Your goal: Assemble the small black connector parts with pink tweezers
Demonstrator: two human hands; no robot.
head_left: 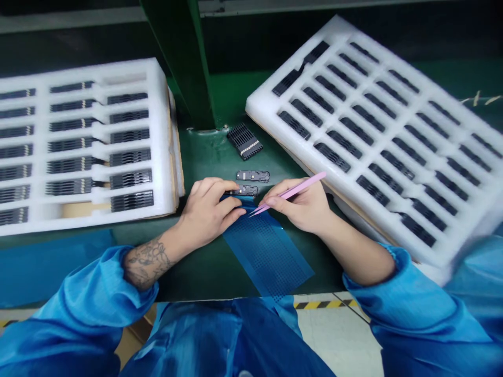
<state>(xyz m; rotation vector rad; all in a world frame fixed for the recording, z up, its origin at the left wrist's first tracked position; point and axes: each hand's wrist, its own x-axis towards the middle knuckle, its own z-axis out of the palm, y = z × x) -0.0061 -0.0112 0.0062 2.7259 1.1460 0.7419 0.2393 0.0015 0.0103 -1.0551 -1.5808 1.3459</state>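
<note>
Two hands on my feed: my right hand (304,208) pinches tweezers (302,187), tips at the sheet (271,254); my left hand (208,212) meets a part (249,191) on the desk (202,162), grip unclear. I judge this picking; next calls for steady tips.

on the surface (198,173), a left tray (162,131) and a right tray (261,104) carry slim parts (131,151) in their slots; between them, a pile (244,141) lies farthest from the person; before it comes the first loose piece (253,176), then the second loose piece (250,190), beside the left hand (212,207); nearest lies the sheet (271,256); a post (184,63) stands behind
</note>
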